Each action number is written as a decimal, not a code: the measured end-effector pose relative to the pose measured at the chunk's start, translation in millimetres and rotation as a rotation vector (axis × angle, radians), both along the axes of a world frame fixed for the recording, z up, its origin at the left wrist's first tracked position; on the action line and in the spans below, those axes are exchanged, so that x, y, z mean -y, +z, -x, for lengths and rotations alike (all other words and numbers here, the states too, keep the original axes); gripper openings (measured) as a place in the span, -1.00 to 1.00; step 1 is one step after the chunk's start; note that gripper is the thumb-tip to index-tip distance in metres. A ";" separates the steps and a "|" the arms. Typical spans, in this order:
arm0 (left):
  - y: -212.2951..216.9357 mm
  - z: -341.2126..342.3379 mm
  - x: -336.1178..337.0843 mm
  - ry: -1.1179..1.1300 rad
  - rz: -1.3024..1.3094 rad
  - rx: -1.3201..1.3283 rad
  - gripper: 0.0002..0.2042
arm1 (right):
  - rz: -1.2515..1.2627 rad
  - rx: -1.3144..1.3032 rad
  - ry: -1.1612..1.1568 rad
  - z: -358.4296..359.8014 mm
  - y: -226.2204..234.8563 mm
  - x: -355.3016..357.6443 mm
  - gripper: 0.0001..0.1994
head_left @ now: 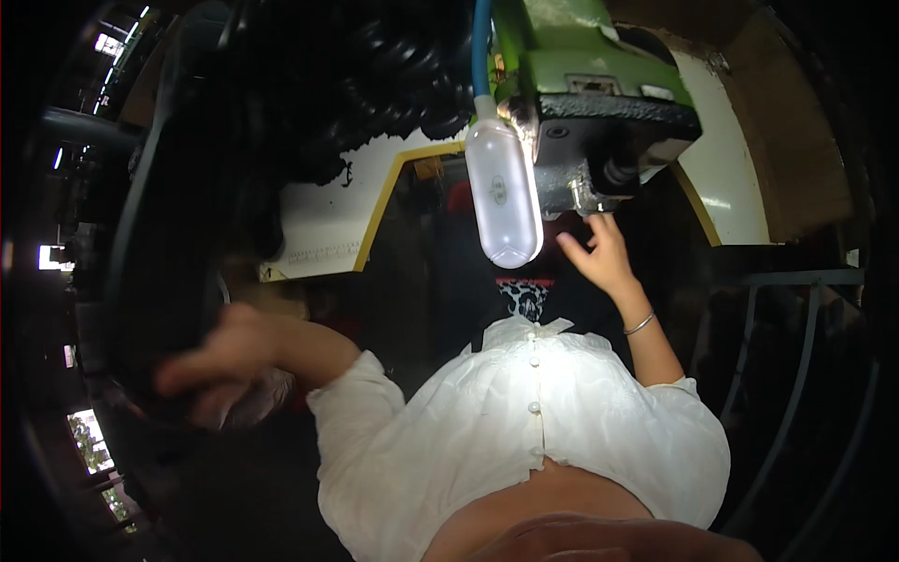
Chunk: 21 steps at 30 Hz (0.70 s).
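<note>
My right hand [604,258] reaches up to the underside of a green and black machine head [613,103]. Its thumb is spread from its fingers, and the fingertips are at or just under a small shiny metal part [590,197]; whether they touch it I cannot tell. Off to the left, my left hand [225,356] is smeared by motion, so its grip is unclear. Beside that hand is something shiny and see-through, like plastic film [257,401]. Black ring-like pieces [375,70] lie in a large heap at the upper left.
A lit white tube lamp [504,197] hangs from a blue cord [481,47] beside the machine head. The white worktop [323,225] has a yellow-edged cutout in front of me. Metal rails [805,279] stand at the right, and a brown board [791,122] rises behind them.
</note>
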<state>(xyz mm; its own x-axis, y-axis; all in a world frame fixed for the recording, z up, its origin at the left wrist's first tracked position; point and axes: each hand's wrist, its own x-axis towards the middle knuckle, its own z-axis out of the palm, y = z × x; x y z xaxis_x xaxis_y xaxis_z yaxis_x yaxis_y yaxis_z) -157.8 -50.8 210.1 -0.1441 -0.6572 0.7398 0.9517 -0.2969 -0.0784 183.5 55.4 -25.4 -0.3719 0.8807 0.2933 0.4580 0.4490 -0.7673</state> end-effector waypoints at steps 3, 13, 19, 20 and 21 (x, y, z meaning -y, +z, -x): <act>-113.6 -25.4 35.3 -0.005 0.441 0.447 -0.67 | -0.284 0.067 0.157 21.9 -3.3 31.0 -0.19; -189.5 -147.7 23.3 -1.544 1.301 0.574 -0.09 | 0.210 -0.112 0.249 -19.6 -53.5 18.9 -0.49; -193.4 -176.6 -22.7 -1.670 1.702 0.727 -0.44 | 0.878 -0.108 0.326 -36.0 -116.7 47.8 -0.48; -202.2 -181.2 -28.2 -1.643 1.718 0.734 -0.60 | 0.850 -0.128 0.368 -26.7 -107.4 51.7 -0.47; -207.4 -183.3 -34.4 -1.659 1.782 0.594 -0.64 | 0.895 -0.129 0.445 -19.5 -112.8 50.8 -0.47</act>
<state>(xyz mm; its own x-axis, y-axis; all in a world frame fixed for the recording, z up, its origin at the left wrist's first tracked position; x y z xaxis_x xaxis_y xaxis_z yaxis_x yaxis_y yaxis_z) 25.5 -16.4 2.7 0.0504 0.9968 -0.0618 -0.1599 0.0692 0.9847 203.0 4.6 -138.2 -0.7324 0.5859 -0.3468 0.2789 -0.2066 -0.9378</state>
